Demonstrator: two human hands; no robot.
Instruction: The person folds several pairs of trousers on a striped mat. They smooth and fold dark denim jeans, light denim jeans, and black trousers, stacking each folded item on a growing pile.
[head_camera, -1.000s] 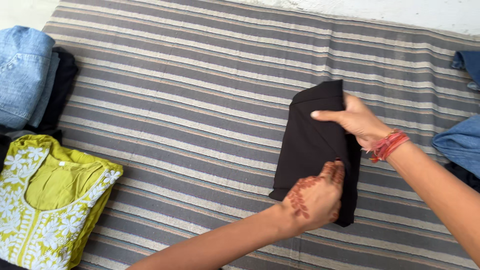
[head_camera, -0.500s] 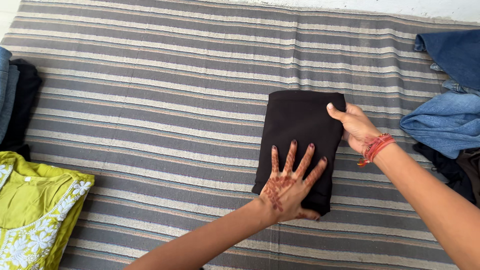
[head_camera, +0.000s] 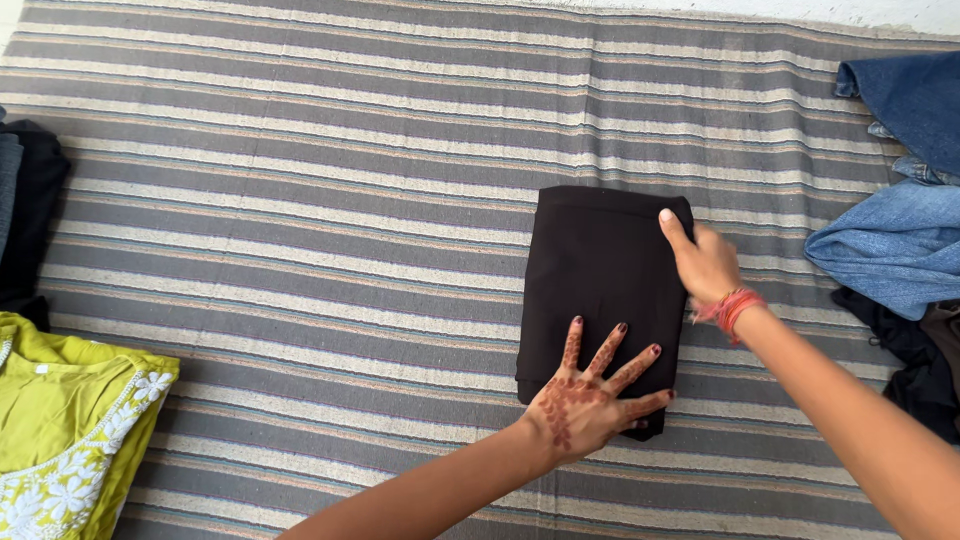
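Note:
A folded black garment (head_camera: 595, 270) lies flat on a grey striped mat (head_camera: 330, 200). My left hand (head_camera: 590, 395), patterned with henna, rests flat on the garment's near edge with fingers spread. My right hand (head_camera: 703, 262), with red thread bands at the wrist, touches the garment's right edge, its thumb on the far right corner.
Blue denim clothes (head_camera: 900, 200) and dark clothes (head_camera: 915, 360) are piled at the right edge. A yellow-green embroidered top (head_camera: 60, 430) lies at the lower left, with dark clothing (head_camera: 30, 210) above it. Pale floor (head_camera: 800, 10) shows beyond the mat.
The black garment was folded over and laid flat. My left hand opened and pressed down on it, then slid toward its near edge. My right hand stayed at its right edge.

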